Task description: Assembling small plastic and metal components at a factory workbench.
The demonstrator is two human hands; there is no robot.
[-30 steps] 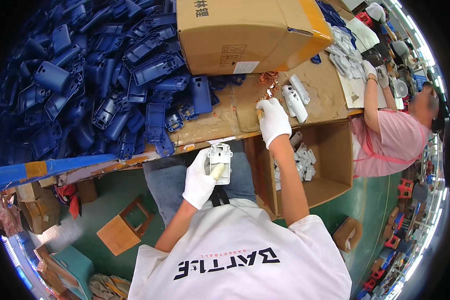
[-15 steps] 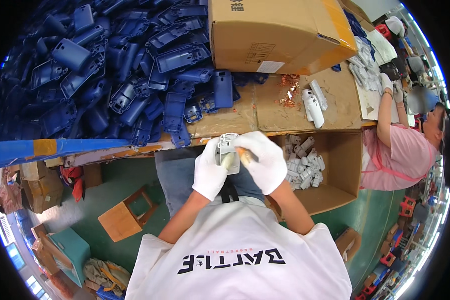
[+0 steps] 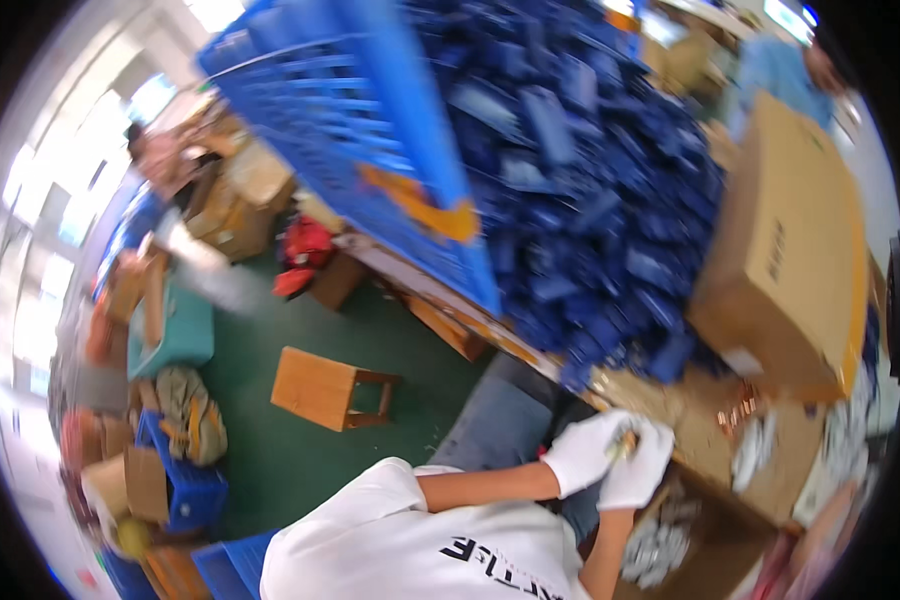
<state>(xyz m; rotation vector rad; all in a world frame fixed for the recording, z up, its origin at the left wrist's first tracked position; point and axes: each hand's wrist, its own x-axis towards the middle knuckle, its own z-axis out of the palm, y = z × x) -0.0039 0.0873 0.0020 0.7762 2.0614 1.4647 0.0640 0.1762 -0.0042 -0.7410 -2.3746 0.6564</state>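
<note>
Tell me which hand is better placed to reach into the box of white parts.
Right, probably: the right hand is nearer the box and its white parts, and its forearm runs beside them. The left hand sits farther off, beyond the right one. Blur hides what, if anything, they hold.

wooden stool point(image 3: 313, 388) on green floor point(image 3: 370, 445), khaki bag point(image 3: 190, 412) near teal bin point(image 3: 188, 325)

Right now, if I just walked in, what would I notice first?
Probably the big heap of dark blue parts at the top, right of the blue basket. Next might come the large cardboard box on the right, then two white-gloved hands, close together below the heap.
</note>
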